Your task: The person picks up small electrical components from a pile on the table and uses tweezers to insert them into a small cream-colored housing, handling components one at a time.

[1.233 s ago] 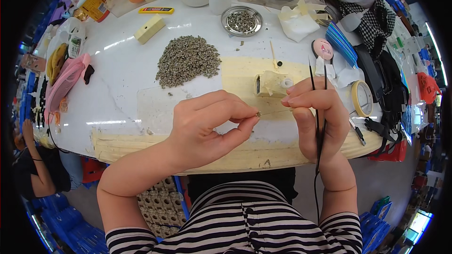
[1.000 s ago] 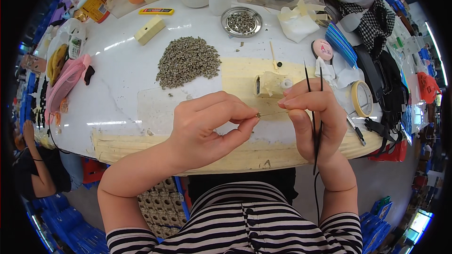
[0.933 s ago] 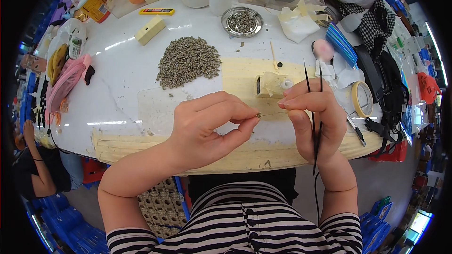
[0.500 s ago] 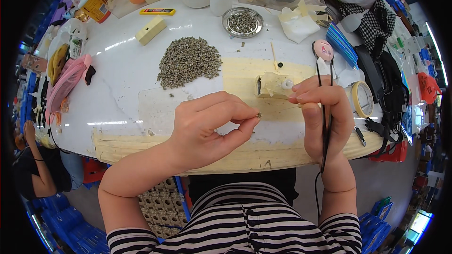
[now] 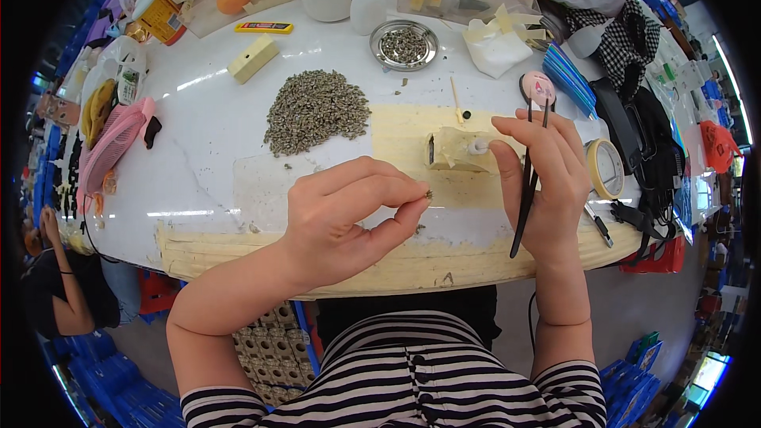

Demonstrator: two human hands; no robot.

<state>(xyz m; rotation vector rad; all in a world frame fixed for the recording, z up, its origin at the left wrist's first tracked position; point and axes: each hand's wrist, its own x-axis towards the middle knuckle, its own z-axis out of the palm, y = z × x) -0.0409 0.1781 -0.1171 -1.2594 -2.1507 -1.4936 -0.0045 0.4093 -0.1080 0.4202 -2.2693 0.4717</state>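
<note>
Between thumb and index fingertip, my left hand [image 5: 341,218] pinches a tiny metal part [image 5: 429,194], too small to make out further. Black tweezers [image 5: 526,214] lie across the palm of my right hand [image 5: 549,178], their thin tips pointing away from me. The right thumb and index finger are a little apart beside the white nozzle [image 5: 478,146] on a block wrapped in masking tape [image 5: 452,152]. To the left a heap of small metal parts [image 5: 315,111] lies on the white table. More of them fill a round steel dish [image 5: 404,45] farther back.
A wooden stick [image 5: 455,97] and a small black cap [image 5: 466,115] lie behind the taped block. At right sit a tape roll [image 5: 606,168] and a pink round lid [image 5: 538,87]. A cream block [image 5: 253,59] and a squeeze bottle [image 5: 368,5] stand farther back.
My right thumb and index finger have parted, and the tweezers have tilted in the hand. My left hand has shifted slightly left, still pinching the tiny part.
</note>
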